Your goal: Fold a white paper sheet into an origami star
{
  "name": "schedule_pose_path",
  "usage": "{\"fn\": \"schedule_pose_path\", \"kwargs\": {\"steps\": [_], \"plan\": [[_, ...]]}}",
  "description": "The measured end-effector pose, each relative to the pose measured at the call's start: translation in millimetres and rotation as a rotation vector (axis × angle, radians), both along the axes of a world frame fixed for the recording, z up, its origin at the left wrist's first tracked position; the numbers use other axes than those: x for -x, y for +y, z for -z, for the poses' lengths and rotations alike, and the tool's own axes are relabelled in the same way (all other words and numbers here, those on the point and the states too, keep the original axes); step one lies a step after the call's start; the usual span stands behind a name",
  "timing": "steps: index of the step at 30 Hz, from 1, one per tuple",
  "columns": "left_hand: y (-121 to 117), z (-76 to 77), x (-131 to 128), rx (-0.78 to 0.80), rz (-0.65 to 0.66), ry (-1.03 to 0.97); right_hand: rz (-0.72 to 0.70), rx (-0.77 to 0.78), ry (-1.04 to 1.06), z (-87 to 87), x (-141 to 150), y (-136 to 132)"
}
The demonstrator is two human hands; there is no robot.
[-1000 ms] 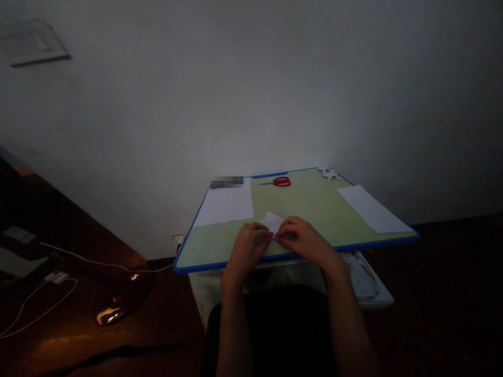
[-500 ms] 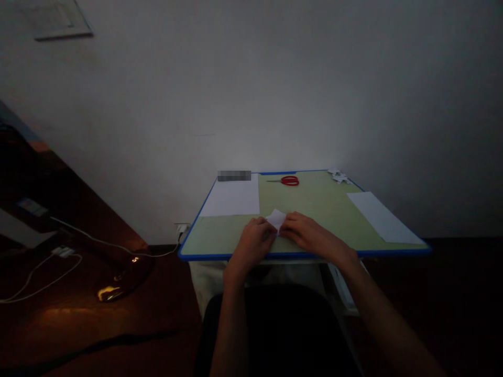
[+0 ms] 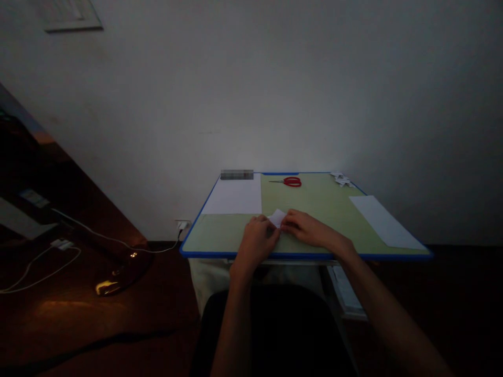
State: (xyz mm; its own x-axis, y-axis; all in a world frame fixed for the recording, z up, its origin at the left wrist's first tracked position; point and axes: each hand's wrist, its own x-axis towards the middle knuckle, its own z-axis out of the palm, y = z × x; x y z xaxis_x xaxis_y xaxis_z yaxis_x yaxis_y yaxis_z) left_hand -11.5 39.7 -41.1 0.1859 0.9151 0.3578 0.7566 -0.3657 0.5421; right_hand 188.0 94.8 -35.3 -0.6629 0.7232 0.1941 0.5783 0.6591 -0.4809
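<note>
"What have you got in your hands?"
"A small piece of white paper [image 3: 277, 217], just above the near edge of the table [image 3: 314, 201], where my two hands meet. Its lower edge is hidden by my fingers, so I can't say whether it touches the tabletop."
"And how are your hands?"
"My left hand [image 3: 257, 238] is at the paper's 8 o'clock, fingers curled and thumb drawn in, gripping that side. My right hand [image 3: 304, 228] is at its 4 o'clock, thumb and fingertips pinched on the other side. The gap between thumb and fingers is narrow on both."
"What's lying around it?"
"Going round from the paper: a big white sheet [image 3: 233, 196] at 10 o'clock, red-handled scissors [image 3: 292, 182] at 1 with blades towards 9, a heap of white paper bits [image 3: 342, 179] at 2, and a long white strip [image 3: 385, 222] at 3, near the table's edge."
"Anything on the big sheet?"
"A dark, blurred-out patch [image 3: 237, 175] at its 12 o'clock; I can't make it out."
</note>
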Motion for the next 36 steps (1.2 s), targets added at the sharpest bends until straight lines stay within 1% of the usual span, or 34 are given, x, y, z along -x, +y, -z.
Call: {"fn": "schedule_pose_path", "kwargs": {"steps": [4,8,11,14,18,21,25,29,33,36], "plan": [[10,-5.2,0,0.05,-0.001,0.01,-0.053,0.077,-0.035,-4.1,-2,13],[20,-11.9,-1,0.104,0.027,0.025,-0.161,0.2,-0.07,-17.2,-10,27],[22,-14.3,-1,0.114,0.041,0.038,-0.207,0.257,-0.085,-26.0,-14,34],[21,-13.5,-2,0.107,0.041,0.045,-0.199,0.25,-0.092,-30.3,-13,36],[20,-8.8,-3,0.077,0.005,0.042,-0.145,0.198,-0.102,-30.8,-8,37],[20,-6.1,-4,0.058,-0.015,0.038,-0.116,0.214,-0.128,-30.1,-4,41],[20,-5.9,-2,0.034,-0.019,0.043,-0.125,0.257,-0.148,-29.7,-3,47],[20,-6.2,-1,0.039,-0.006,0.062,-0.146,0.245,-0.136,-28.7,-4,47],[25,-9.5,1,0.071,0.021,0.081,-0.164,0.228,-0.125,-26.3,-6,46],[34,-17.7,4,0.123,0.071,0.11,-0.169,0.234,-0.125,-24.9,-7,48]]}}
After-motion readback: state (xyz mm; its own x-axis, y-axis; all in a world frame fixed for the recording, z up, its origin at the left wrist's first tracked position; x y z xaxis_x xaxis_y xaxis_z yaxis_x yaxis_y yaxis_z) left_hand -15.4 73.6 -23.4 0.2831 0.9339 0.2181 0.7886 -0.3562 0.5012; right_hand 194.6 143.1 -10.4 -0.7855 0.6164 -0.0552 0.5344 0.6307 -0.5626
